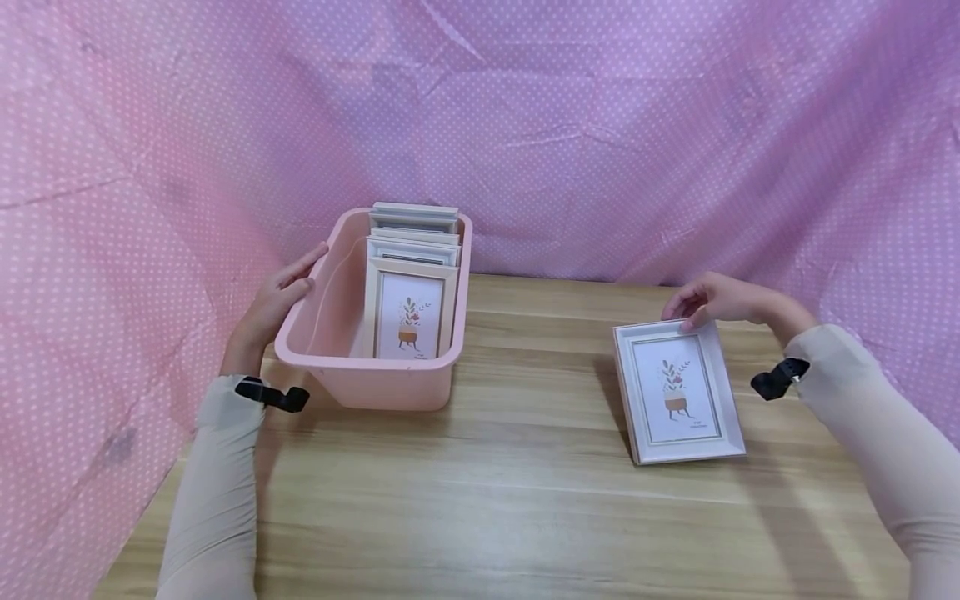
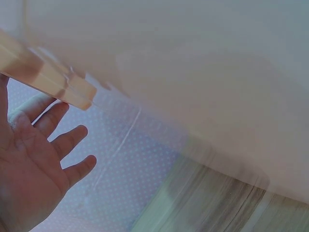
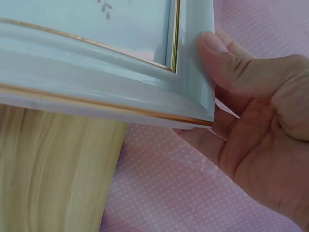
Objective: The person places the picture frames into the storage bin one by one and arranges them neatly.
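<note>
My right hand (image 1: 716, 300) pinches the top edge of a white picture frame (image 1: 723, 396), thumb (image 3: 215, 42) on its front and fingers behind. The frame leans back, its lower edge close over the wooden table, and a print of a potted plant faces up. Gold trim runs along its border in the right wrist view. At the left, my left hand (image 1: 272, 308) holds the rim of a pink plastic bin (image 1: 382, 385), its lower fingers (image 2: 79, 166) spread outside the wall. Several picture frames (image 1: 412, 312) stand in a row along the bin's right side.
The light wooden table (image 1: 525, 500) spreads between the bin and the right-hand frame and toward the front. Polka-dot pink cloth (image 1: 570, 150) hangs behind and on both sides. Black straps (image 1: 780, 379) sit on both wrists over beige sleeves.
</note>
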Demonstrator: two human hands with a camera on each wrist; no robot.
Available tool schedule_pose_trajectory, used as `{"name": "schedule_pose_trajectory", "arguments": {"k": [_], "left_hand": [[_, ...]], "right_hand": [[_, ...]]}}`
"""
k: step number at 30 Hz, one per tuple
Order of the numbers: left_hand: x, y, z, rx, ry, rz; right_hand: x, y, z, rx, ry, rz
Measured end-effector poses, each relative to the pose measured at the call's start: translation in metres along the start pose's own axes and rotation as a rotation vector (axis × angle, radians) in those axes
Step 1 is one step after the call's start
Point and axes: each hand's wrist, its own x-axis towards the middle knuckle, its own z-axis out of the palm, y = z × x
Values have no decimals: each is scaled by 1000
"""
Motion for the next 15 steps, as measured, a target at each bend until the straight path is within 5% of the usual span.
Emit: {"name": "schedule_pose_trajectory", "arguments": {"k": [5, 15], "left_hand": [[-1, 0, 1, 1, 8, -4], [-2, 3, 2, 6, -1, -25]], "right_hand": [[0, -8, -3, -28, 30, -56], [-5, -25, -4, 2, 196, -6]]}}
